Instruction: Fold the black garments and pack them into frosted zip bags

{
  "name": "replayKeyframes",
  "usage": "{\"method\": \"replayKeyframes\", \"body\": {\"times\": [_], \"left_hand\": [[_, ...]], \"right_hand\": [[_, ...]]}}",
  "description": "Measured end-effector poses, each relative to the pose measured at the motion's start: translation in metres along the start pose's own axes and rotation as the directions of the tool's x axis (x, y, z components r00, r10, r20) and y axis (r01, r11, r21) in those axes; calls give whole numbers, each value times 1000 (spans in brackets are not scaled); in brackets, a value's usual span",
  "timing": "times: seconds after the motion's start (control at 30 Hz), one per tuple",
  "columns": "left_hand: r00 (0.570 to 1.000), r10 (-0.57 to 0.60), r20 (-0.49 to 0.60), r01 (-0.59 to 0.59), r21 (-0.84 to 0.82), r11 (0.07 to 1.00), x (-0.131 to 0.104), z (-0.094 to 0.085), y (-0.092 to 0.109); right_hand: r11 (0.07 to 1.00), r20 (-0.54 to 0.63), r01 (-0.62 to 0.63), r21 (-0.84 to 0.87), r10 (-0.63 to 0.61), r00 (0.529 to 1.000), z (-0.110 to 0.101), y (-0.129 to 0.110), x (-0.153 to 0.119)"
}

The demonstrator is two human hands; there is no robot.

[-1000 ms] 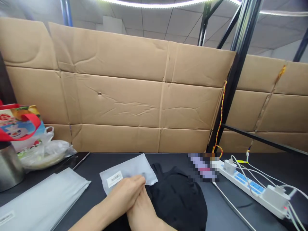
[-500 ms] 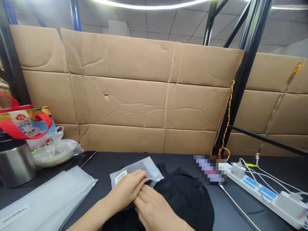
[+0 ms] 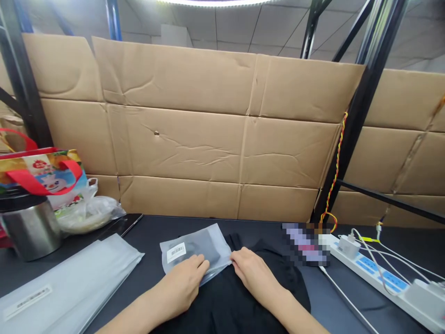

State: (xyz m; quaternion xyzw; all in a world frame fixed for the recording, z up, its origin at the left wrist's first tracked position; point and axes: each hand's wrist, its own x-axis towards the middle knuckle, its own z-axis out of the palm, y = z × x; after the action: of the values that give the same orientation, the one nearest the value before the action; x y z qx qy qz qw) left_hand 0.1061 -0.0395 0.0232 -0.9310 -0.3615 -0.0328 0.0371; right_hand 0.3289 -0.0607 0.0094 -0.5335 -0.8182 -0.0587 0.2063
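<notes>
A small frosted plastic bag [image 3: 205, 241] with a white barcode label [image 3: 176, 252] lies in front of me, and something dark shows through it. My right hand [image 3: 255, 273] pinches the bag's right corner between thumb and fingers. At the bag's lower edge, my left hand [image 3: 187, 280] has its fingers curled together on the plastic; the fingertips are partly hidden. Beneath the bag and both hands spreads a piece of black fabric [image 3: 222, 306], bunched up toward the right.
Large frosted bags [image 3: 69, 283] lie stacked at left. Behind them stand a steel flask [image 3: 33, 229], a colourful carry bag [image 3: 52, 171] and a clear plastic bag [image 3: 90, 213]. A pixelated phone-like object [image 3: 306, 246] and a power strip [image 3: 375, 273] lie at right; cardboard [image 3: 187, 139] walls the back.
My hands were together over the bag's lower edge. Now my right hand has moved right to the bag's corner, leaving more of the bag and its label visible.
</notes>
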Motion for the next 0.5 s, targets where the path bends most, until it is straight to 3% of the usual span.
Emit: {"method": "replayKeyframes", "body": {"times": [0.17,0.33,0.5], "left_hand": [[993,-17,117,4,108,994,2,-6,7],[982,-161,95,145,156,977,-2,-2,8],[995,-98,24,95,85,992,1,-21,12]], "right_hand": [[1000,-9,8,18,-7,1000,0,3,-2],[1000,-25,7,24,-6,1000,3,4,-2],[997,-42,-8,71,11,999,6,6,-4]]}}
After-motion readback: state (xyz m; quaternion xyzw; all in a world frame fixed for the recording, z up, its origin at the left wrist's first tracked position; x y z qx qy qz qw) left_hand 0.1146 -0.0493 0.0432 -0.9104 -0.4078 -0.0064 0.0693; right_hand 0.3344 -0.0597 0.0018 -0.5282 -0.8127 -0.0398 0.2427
